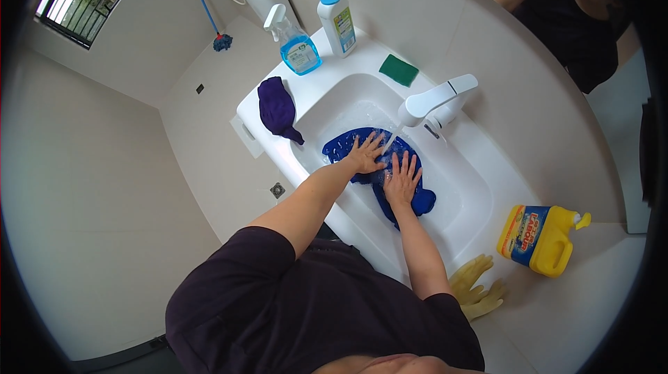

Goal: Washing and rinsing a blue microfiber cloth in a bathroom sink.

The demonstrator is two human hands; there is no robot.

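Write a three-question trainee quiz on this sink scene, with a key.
1. True or false: both hands press flat on the blue cloth in the sink.
2. What lies on the counter below the yellow jug? A) green sponge B) yellow rubber gloves C) spray bottle
3. Fill in: water runs from the white ____ onto the cloth.

Key:
1. True: left hand and right hand lie spread on it.
2. B: yellow rubber gloves; green sponge and spray bottle sit behind the basin.
3. faucet.

Both hands, L [365, 155] & R [401, 179], pressed flat on blue cloth [379, 169] in white sink [480, 186] under tap [435, 101].
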